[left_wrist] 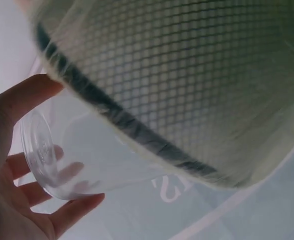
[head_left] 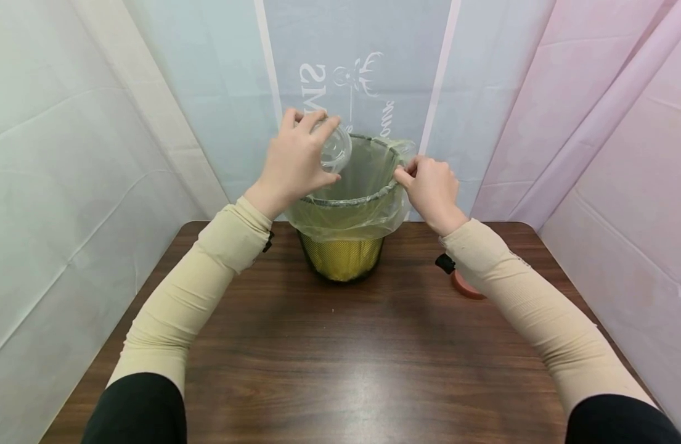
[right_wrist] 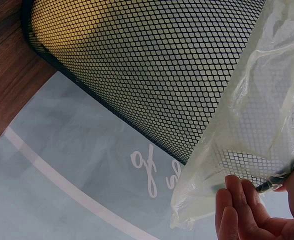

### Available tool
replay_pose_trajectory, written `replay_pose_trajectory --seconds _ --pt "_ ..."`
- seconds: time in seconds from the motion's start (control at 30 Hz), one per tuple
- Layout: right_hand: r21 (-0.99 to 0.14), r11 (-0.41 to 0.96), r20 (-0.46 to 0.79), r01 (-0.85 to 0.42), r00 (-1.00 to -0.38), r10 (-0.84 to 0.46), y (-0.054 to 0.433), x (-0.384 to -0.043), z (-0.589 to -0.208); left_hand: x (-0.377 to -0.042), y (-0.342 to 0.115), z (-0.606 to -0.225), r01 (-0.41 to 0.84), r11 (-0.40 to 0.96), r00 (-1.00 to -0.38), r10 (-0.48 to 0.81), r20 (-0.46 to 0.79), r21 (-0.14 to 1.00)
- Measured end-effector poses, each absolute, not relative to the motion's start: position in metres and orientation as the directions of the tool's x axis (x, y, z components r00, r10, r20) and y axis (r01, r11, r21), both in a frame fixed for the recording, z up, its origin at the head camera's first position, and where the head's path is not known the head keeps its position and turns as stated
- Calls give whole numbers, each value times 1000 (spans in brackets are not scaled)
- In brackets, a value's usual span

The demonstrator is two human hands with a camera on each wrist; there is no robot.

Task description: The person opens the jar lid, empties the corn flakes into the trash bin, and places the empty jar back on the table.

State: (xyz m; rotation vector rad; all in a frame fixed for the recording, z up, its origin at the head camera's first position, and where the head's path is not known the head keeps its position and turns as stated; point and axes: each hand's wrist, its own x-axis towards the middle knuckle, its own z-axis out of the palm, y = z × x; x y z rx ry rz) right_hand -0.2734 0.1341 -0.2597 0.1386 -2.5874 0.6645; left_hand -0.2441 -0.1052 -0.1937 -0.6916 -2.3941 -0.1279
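Note:
A black mesh waste bin (head_left: pixel 340 262) stands upright at the back of the table, lined with a thin pale-yellow plastic bag (head_left: pixel 340 222) folded over its rim. My left hand (head_left: pixel 293 160) grips a clear plastic cup (head_left: pixel 338 151) around its base, at the rim's left side. In the left wrist view the clear cup (left_wrist: pixel 39 145) lies tilted with its base between thumb and fingers; its mouth end is hidden behind the bin. On the right, my right hand (head_left: pixel 433 188) pinches the bag at the rim. The right wrist view shows fingers (right_wrist: pixel 237 200) there.
A reddish round object (head_left: pixel 466 287) lies on the table, partly hidden by the right forearm. The brown wooden table (head_left: pixel 329 357) runs back to a pale printed curtain (head_left: pixel 368 37). Side curtains (head_left: pixel 79 154) flank the table on the left and right.

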Motion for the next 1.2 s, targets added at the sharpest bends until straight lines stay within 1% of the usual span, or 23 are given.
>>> replay_pose_trajectory --seconds 0.13,0.23,0.3,0.37,0.43,0.5,0.57,0.63,0.7,0.73,0.8,0.93,1.0,1.07,1.13,1.2 --pt "-430 878 460 -208 -888 15 135 -274 -260 -246 -106 -189 443 896 -724 358 590 0" --pt "-429 879 463 -208 -886 17 134 -274 -261 -249 -109 -187 392 916 -772 279 571 82" --pt "-430 878 464 -209 -886 17 134 -274 -261 -253 -112 -186 352 921 -814 211 541 170" --pt "-430 878 463 -211 -886 15 134 -274 -261 -257 -116 -184 296 906 -868 123 480 303" --pt "-430 877 464 -213 -886 12 134 -274 -260 -263 -122 -183 222 864 -921 33 389 451" --pt "-430 878 461 -211 -887 12 134 -273 -260 -270 -130 -184 154 769 -956 -42 289 621" --pt "-429 878 461 -210 -887 13 134 -273 -260 -276 -138 -185 96 624 -979 -81 187 775" --pt "-429 879 460 -208 -888 15 134 -273 -260 -281 -145 -187 49 462 -991 -90 101 885" --pt "-427 880 463 -208 -886 15 134 -273 -260 -283 -149 -188 2 323 -996 -88 32 947" --pt "-427 880 462 -208 -887 15 134 -273 -260 -283 -151 -188 -12 281 -997 -83 12 960" --pt "-427 880 460 -206 -888 15 134 -273 -259 -283 -153 -188 -23 247 -997 -81 -3 969" --pt "-430 880 452 -202 -892 16 135 -272 -259 -279 -152 -188 19 277 -996 -84 44 961" --pt "-429 881 447 -200 -894 15 136 -271 -259 -276 -149 -187 53 361 -990 -101 96 931" --pt "-433 879 446 -202 -895 14 136 -271 -259 -271 -144 -185 95 486 -980 -108 168 869" --pt "-435 877 447 -205 -894 13 136 -270 -260 -265 -138 -183 139 634 -963 -94 254 761" --pt "-435 876 451 -207 -892 13 136 -271 -260 -259 -131 -181 201 773 -930 -43 365 602"
